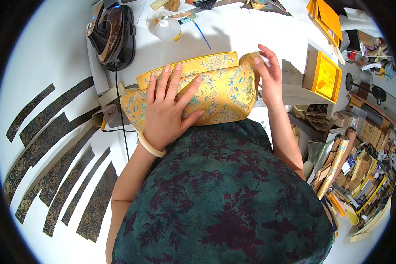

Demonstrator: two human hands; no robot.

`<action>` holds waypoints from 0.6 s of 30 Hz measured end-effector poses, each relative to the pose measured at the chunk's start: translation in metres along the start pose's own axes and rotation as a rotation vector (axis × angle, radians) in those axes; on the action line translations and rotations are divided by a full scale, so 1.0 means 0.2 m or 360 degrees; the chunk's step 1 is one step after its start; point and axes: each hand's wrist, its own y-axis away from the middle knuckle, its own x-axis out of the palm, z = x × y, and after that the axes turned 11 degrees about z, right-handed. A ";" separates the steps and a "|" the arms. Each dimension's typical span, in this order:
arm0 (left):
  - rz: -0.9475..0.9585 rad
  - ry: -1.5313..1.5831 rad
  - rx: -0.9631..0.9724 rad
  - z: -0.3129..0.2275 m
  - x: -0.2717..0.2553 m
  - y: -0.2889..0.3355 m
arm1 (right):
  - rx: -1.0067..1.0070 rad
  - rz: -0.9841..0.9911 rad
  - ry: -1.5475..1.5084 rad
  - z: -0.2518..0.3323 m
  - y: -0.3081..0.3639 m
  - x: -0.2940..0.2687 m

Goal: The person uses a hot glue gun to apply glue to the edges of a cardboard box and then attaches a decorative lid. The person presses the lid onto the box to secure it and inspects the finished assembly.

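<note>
Yellow brocade fabric (220, 94) with blue and green floral patterns spreads in front of me, hanging toward my lap. Along its far side lies a long, narrow box piece (207, 66) covered in the same brocade. My left hand (169, 105), with a pale bangle (149, 144) on its wrist, rests flat on the fabric, its fingers spread and the fingertips reaching the box piece. At the fabric's right end, my right hand (270, 75) has a raised, curled edge between thumb and fingers; its index finger stands apart. The fabric hides what lies underneath.
A dark iron (114, 37) stands at the far left, its cord running toward me. Beyond the box piece are a clear pump bottle (168, 30) and a blue stick (201, 34). An open yellow box (323, 77) sits right. Dark patterned strips (53, 141) lie left; cluttered boards (361, 163) fill the right.
</note>
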 end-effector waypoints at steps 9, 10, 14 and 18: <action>-0.0009 0.0003 0.0006 -0.01 0.00 -0.01 | -0.0732 0.0429 0.1031 0.17 0.00 0.22; -0.0011 -0.0010 0.0006 0.00 -0.01 -0.01 | -0.0683 0.0443 0.0975 0.17 -0.01 0.23; -0.0070 0.0119 -0.0058 0.00 0.01 -0.01 | -0.0515 0.0509 0.0879 0.12 -0.01 0.21; -0.0115 0.0196 -0.0048 0.00 0.01 -0.01 | -0.0431 0.0525 0.0641 0.12 -0.01 0.23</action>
